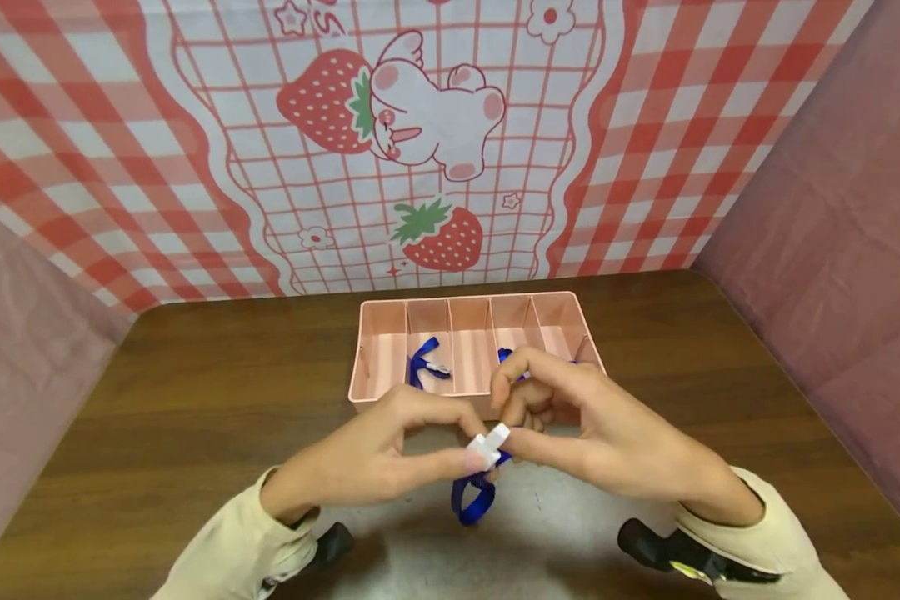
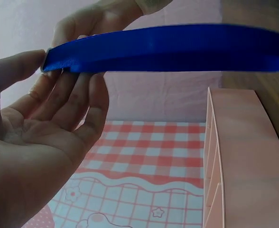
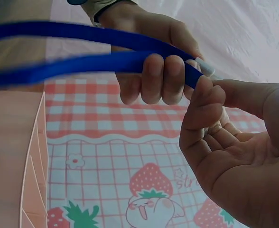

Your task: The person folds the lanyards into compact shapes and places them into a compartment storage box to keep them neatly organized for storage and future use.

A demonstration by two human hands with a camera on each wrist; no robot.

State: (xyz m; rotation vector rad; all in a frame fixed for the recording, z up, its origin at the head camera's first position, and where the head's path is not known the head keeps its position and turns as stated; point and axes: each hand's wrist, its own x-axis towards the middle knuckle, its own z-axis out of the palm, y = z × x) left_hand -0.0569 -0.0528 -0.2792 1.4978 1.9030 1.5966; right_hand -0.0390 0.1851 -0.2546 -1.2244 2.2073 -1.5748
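- The left hand (image 1: 375, 454) and the right hand (image 1: 592, 429) meet above the near middle of the table (image 1: 195, 400), just in front of the pink divided tray (image 1: 480, 304).
- Both pinch the same blue strap (image 1: 474, 498): the left thumb and fingers close on its end by the white clip (image 1: 487, 446), and the right fingertips (image 3: 201, 97) press it from the other side.
- The strap's folded loop hangs below the hands, near the table's front edge; whether it touches the tabletop is hard to tell.
- To do the folding well, I judge both layers should lie flat on one another, edges matched, with the clip kept outside the fold so that it does not twist the band.
- A firm pinch at the clip end should stop the slick webbing from springing open.
- One tray compartment already holds a folded blue strap (image 1: 423, 358), and another blue piece shows behind the right hand, so the compartments at the tray's ends and its middle look free.
- Keep the bundle short enough to sit between two dividers.
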